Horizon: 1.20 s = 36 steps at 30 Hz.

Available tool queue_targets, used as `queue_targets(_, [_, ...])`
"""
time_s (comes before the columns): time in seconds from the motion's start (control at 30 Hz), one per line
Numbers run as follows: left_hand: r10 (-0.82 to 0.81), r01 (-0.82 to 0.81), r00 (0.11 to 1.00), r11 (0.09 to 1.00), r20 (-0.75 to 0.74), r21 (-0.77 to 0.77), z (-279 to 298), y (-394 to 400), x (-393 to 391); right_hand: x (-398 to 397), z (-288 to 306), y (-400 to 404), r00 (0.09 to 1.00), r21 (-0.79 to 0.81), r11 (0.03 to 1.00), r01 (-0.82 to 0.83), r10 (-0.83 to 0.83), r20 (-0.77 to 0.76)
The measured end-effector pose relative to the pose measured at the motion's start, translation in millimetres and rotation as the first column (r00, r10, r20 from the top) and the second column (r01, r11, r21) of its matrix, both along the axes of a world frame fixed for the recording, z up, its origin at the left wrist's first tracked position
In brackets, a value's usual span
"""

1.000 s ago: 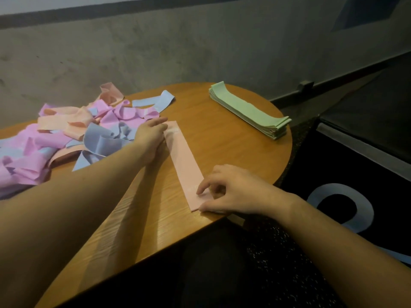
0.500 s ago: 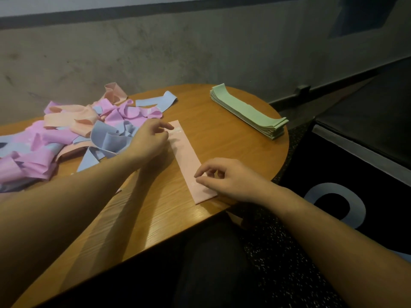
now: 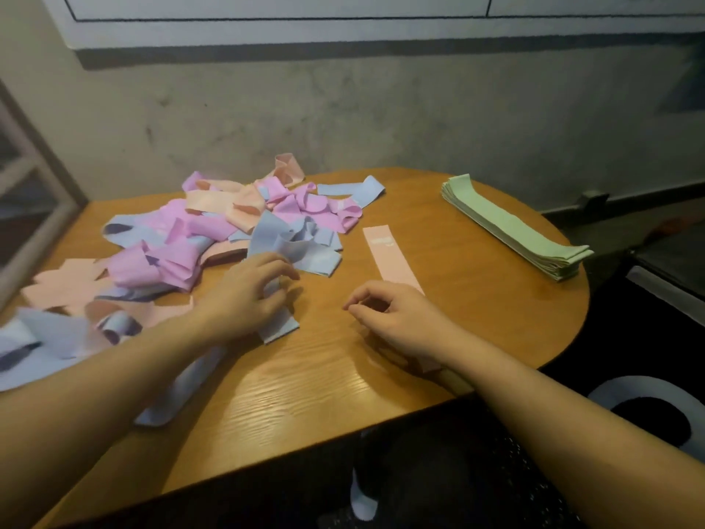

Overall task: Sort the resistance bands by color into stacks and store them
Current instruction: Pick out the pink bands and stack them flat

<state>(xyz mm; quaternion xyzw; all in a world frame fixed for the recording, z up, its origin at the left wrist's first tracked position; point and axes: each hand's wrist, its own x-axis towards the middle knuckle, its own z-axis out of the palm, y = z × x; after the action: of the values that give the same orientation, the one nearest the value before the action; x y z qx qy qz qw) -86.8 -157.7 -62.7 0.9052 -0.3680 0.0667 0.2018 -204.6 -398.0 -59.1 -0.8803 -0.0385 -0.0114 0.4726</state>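
So far you have only one colour finished: the green stack [image 3: 519, 229] sits squared up at the far right edge of the counter [image 3: 324, 376], well apart from everything else. A second stack looks barely begun, with a single pale pink band [image 3: 393, 257] laid flat in the middle of the counter, its near end hidden under your right hand. Most of the work is left, as I judge it: the tangled heap [image 3: 213, 238] of pink, peach and blue bands covers the left half of the counter, and nothing visible has been stored yet.

Your left hand [image 3: 248, 295] is at the near edge of that heap, its grip curled onto a blue band [image 3: 278, 322] whose flat end lies on the counter just below your fingers; whether it pinches the band or only presses on it I cannot tell for certain, though the fingers do look wrapped over the fabric. Your right hand [image 3: 396, 318] hovers over the near end of the pale pink band, its grip loosely curled with thumb and forefinger close together and nothing between them.
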Motion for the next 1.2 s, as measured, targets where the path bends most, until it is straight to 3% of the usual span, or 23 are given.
queue_targets(0.17, [0.072,-0.075,0.996,0.994,-0.047,-0.083,-23,34,8,32,-3,30,0.998,0.029,0.999,0.039,-0.04,0.054])
queue_targets(0.23, [0.094,-0.105,0.993,0.976,-0.066,-0.192,-26,37,7,44,-2,41,0.996,0.014,0.999,0.034,-0.035,0.081])
queue_targets(0.33, [0.205,-0.253,0.967,0.844,-0.15,-0.474,-25,37,5,62,3,59,0.995,0.009,1.0,0.018,-0.019,0.098])
queue_targets(0.47, [0.314,-0.443,0.896,0.637,-0.313,-0.63,-21,41,6,88,9,88,0.99,0.004,1.0,0.008,-0.009,0.138])
queue_targets(0.67, [0.357,-0.471,0.875,0.467,-0.327,-0.748,-18,50,9,106,-1,139,0.976,-0.062,0.986,-0.155,0.163,0.144])
queue_targets(0.8, [0.321,-0.619,0.782,0.304,-0.534,-0.724,-11,60,17,112,-18,159,0.946,-0.262,0.931,-0.254,0.295,0.133])
queue_targets(0.9, [0.229,-0.62,0.782,0.374,-0.579,-0.69,-8,70,18,117,-29,162,0.911,-0.413,0.88,-0.236,0.349,0.222])
queue_targets(1.0, [0.25,-0.585,0.805,0.484,-0.538,-0.65,-8,79,13,117,-29,159,0.931,-0.329,0.922,-0.206,0.288,0.225])
queue_targets(1.2, [0.339,-0.54,0.84,0.599,-0.424,-0.591,-1,91,1,108,-19,161,0.975,-0.279,0.943,-0.181,0.209,0.076])
